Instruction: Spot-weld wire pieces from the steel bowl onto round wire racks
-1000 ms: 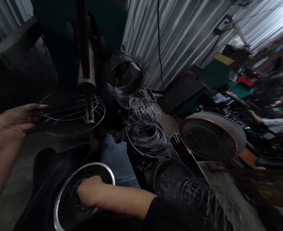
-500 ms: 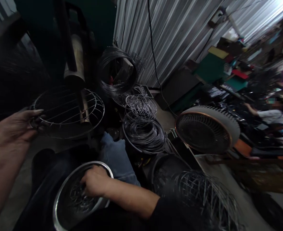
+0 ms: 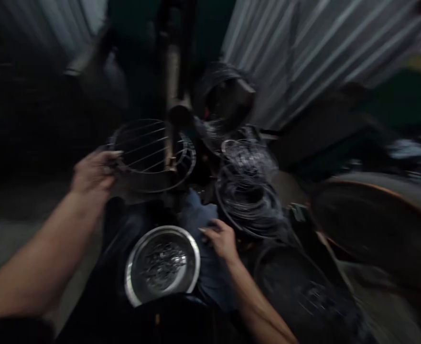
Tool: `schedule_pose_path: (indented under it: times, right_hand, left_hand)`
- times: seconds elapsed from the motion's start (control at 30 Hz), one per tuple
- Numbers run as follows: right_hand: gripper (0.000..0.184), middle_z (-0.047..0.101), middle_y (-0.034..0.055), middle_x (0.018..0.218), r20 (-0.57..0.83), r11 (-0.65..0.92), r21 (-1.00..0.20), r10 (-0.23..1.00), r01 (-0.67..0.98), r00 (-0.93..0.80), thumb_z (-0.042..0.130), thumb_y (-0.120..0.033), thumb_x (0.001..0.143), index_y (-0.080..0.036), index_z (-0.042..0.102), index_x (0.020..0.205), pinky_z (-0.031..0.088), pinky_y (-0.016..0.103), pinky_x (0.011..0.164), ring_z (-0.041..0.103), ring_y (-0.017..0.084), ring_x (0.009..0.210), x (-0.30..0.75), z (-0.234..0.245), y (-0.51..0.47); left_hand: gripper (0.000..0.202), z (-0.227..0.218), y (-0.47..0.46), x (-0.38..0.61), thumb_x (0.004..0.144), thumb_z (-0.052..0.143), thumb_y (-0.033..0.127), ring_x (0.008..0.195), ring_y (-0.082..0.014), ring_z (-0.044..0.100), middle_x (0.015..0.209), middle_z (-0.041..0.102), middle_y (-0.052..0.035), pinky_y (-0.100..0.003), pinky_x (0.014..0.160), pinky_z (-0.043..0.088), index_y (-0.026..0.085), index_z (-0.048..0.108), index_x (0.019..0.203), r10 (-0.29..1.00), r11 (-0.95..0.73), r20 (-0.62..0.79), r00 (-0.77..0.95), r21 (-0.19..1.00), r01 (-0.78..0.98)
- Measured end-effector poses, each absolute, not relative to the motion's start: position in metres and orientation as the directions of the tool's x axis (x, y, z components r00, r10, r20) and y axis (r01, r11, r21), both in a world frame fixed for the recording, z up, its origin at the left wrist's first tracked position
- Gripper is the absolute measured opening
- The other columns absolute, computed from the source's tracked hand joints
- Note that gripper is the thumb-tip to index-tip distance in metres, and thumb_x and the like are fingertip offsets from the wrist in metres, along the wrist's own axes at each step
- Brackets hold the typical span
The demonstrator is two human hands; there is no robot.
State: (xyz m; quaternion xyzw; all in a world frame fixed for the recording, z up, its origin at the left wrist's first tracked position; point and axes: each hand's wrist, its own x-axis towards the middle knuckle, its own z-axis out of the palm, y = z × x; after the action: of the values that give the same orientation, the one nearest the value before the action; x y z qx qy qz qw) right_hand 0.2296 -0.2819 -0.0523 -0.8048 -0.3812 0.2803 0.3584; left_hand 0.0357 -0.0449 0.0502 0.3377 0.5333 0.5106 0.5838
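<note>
Round wire frame [image 3: 147,153] hangs before us, a thin bright hoop crossed by straight parallel rods, tilted and blurred, with a vertical metal shaft [image 3: 172,81] crossing its right side. Our left hand [image 3: 94,172] grips the hoop's left edge, fingers closed over the wire. Our right hand [image 3: 221,240] is open and lies lower, its fingertips at a fold of blue denim [image 3: 196,210]. Just beside that hand sits a round steel bowl [image 3: 128,279], its polished rim bright against the dark, holding a tangle of short wire pieces [image 3: 163,265]. Coils of dark wire [image 3: 249,203] are heaped to the right of the frame, with corrugated metal sheeting [image 3: 303,62] behind them.
</note>
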Motion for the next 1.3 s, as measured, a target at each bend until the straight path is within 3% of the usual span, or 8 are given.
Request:
schedule_pose_path:
  times: [0.07, 0.17, 0.27, 0.4, 0.53, 0.73, 1.0, 1.3]
  right_hand:
    - [0.045, 0.067, 0.0044, 0.057, -0.216, -0.436, -0.840, 0.816, 0.325, 0.536, 0.067, -0.058, 0.070, -0.015, 0.072, 0.082, 0.045, 0.028, 0.038, 0.057, 0.019, 0.040, 0.229, -0.057, -0.297]
    - [0.039, 0.074, 0.0072, 0.067, -0.290, -0.497, -0.845, 0.736, 0.198, 0.612, 0.082, -0.053, 0.050, -0.021, 0.077, 0.072, 0.053, 0.034, 0.045, 0.066, 0.024, 0.050, 0.242, -0.068, -0.312]
    - [0.035, 0.077, 0.0097, 0.074, -0.266, -0.480, -0.840, 0.770, 0.253, 0.579, 0.083, -0.052, 0.050, -0.023, 0.080, 0.070, 0.058, 0.037, 0.051, 0.072, 0.029, 0.063, 0.257, -0.068, -0.308]
    - [0.038, 0.078, 0.0090, 0.079, -0.030, -0.227, -0.897, 0.887, 0.379, 0.460, 0.080, -0.056, 0.060, -0.023, 0.083, 0.080, 0.059, 0.034, 0.061, 0.071, 0.023, 0.062, 0.256, -0.034, -0.261]
    - [0.038, 0.076, 0.0069, 0.074, 0.127, -0.073, -0.900, 0.900, 0.430, 0.417, 0.071, -0.051, 0.074, -0.019, 0.082, 0.091, 0.057, 0.035, 0.066, 0.067, 0.020, 0.060, 0.229, 0.002, -0.191]
    - [0.033, 0.077, 0.0108, 0.078, 0.221, -0.136, -0.757, 0.867, 0.639, 0.447, 0.061, -0.043, 0.073, -0.019, 0.082, 0.082, 0.054, 0.038, 0.074, 0.071, 0.026, 0.074, 0.194, 0.010, -0.149]
    - [0.037, 0.069, 0.0017, 0.062, -0.033, -0.003, -0.999, 0.721, -0.044, 0.692, 0.081, -0.047, 0.072, -0.015, 0.077, 0.090, 0.048, 0.025, 0.042, 0.060, 0.015, 0.045, 0.174, -0.014, -0.159]
    - [0.026, 0.070, 0.0007, 0.063, 0.083, 0.153, -0.988, 0.690, -0.033, 0.719, 0.085, -0.035, 0.069, -0.015, 0.076, 0.083, 0.053, 0.024, 0.043, 0.067, 0.016, 0.048, 0.171, -0.017, -0.146]
  left_hand:
    - [0.020, 0.041, -0.043, 0.035, 0.057, 0.069, 0.006, 0.043, -0.0054, 0.050, 0.051, 0.057, 0.0065, -0.018, 0.041, 0.040, 0.017, 0.054, 0.064, 0.946, 0.234, -0.303, -0.114, 0.884, -0.404]
    - [0.029, 0.019, -0.030, 0.029, 0.052, 0.076, 0.007, 0.041, -0.0073, 0.049, 0.055, 0.058, 0.0049, -0.020, 0.038, 0.034, 0.016, 0.060, 0.075, 0.956, 0.232, -0.290, -0.036, 0.828, -0.511]
    - [0.046, 0.008, -0.025, 0.028, 0.050, 0.078, 0.004, 0.048, -0.0085, 0.055, 0.062, 0.063, 0.0044, -0.019, 0.042, 0.036, 0.016, 0.062, 0.091, 0.946, 0.240, -0.320, -0.042, 0.783, -0.574]
    - [0.060, 0.008, -0.029, 0.037, 0.054, 0.077, 0.002, 0.052, -0.0083, 0.057, 0.064, 0.063, 0.0050, -0.019, 0.045, 0.035, 0.016, 0.061, 0.110, 0.942, 0.260, -0.336, -0.017, 0.759, -0.596]
    - [0.051, 0.008, -0.031, 0.042, 0.053, 0.079, 0.003, 0.052, -0.0069, 0.055, 0.065, 0.062, 0.0057, -0.019, 0.046, 0.035, 0.015, 0.063, 0.100, 0.957, 0.238, -0.290, 0.006, 0.773, -0.588]
    - [0.044, 0.010, -0.028, 0.041, 0.050, 0.080, 0.006, 0.054, -0.0056, 0.054, 0.070, 0.062, 0.0050, -0.019, 0.046, 0.033, 0.016, 0.063, 0.089, 0.965, 0.226, -0.262, 0.017, 0.793, -0.566]
    - [0.049, 0.015, -0.034, 0.041, 0.049, 0.082, 0.007, 0.055, -0.0053, 0.054, 0.074, 0.060, 0.0054, -0.019, 0.047, 0.035, 0.017, 0.063, 0.093, 0.960, 0.242, -0.280, 0.026, 0.776, -0.582]
    - [0.038, 0.013, -0.023, 0.037, 0.054, 0.079, 0.005, 0.055, -0.0053, 0.054, 0.070, 0.061, 0.0040, -0.018, 0.048, 0.034, 0.015, 0.064, 0.087, 0.960, 0.248, -0.276, 0.045, 0.768, -0.590]
